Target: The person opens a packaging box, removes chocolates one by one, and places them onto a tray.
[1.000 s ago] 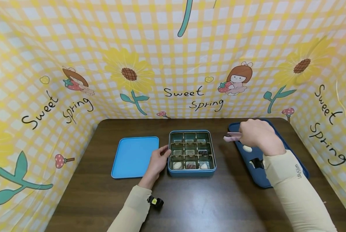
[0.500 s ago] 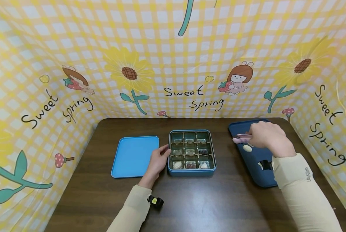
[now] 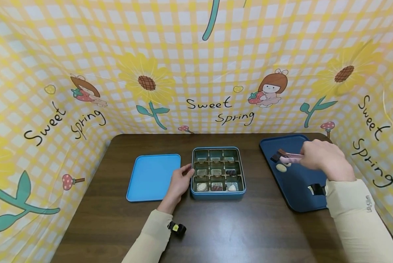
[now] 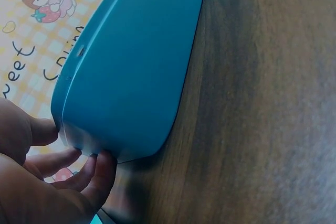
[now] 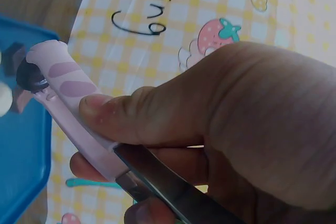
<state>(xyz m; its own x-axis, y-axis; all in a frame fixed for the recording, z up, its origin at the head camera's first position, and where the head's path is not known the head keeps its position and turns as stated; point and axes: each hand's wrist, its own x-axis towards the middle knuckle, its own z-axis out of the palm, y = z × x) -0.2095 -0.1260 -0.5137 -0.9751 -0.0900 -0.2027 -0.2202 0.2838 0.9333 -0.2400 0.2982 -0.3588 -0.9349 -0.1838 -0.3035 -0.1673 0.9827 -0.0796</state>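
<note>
My left hand [image 3: 180, 181] rests at the left side of a blue box [image 3: 217, 196]; in the left wrist view the thumb and bent fingertips touch its wall near the corner. Inside, a divided insert holds a dark chocolate [image 3: 230, 172] at middle right, with a pale swirled one [image 3: 201, 187], a brown one [image 3: 217, 187] and a white one [image 3: 232, 187] along the front row. My right hand [image 3: 324, 157] grips pink tongs [image 3: 291, 158] over the navy tray [image 3: 301, 182]. In the right wrist view, a dark round chocolate [image 5: 32, 77] appears at the tong tips; whether it is pinched is unclear.
On the tray, a dark square chocolate [image 3: 276, 157], a brown piece [image 3: 282, 151] and a pale oval one [image 3: 281, 168] lie near the tongs. A flat blue lid [image 3: 153, 175] lies left of the box. Patterned cloth [image 3: 209, 73] hangs around the table [image 3: 216, 230].
My right hand and the tongs have moved right over the tray, uncovering the chocolates at its left side. The left hand and the box have stayed in place.
</note>
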